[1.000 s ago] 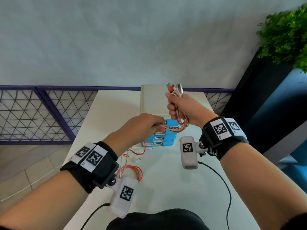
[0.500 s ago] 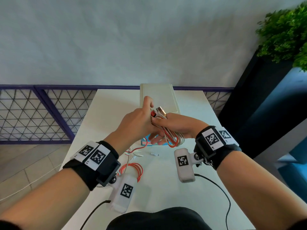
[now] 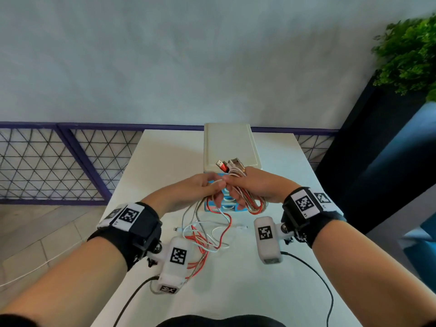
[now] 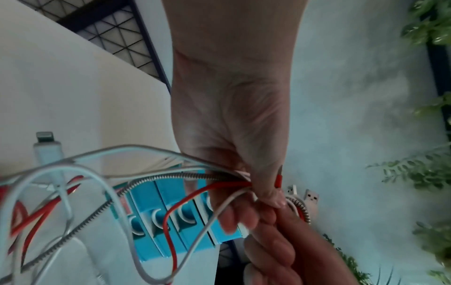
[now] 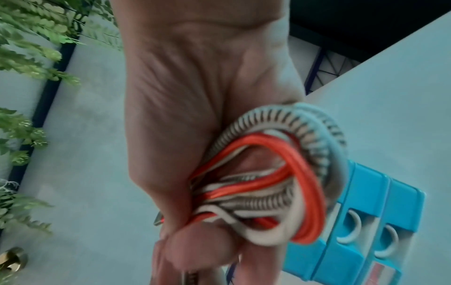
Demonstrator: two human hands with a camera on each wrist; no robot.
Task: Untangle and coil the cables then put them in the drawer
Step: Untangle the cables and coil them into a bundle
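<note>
Coiling half done, drawers shut.
The right hand (image 3: pixel 254 187) grips the looped red, white and spring-wrapped cables (image 5: pixel 275 183); the left hand (image 3: pixel 200 187) pinches loose strands, the rest tangled at 6 o'clock before the blue drawer unit (image 3: pixel 226 208).

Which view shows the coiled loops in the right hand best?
The right wrist view: the coiled loops fill it, held in the right hand. The head view shows them small; the left wrist view only an edge.

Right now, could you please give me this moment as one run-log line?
phase: coiling | right hand: grips cable coil | left hand: pinches loose strands | drawer unit: drawers closed | rest of cables: on table
</note>
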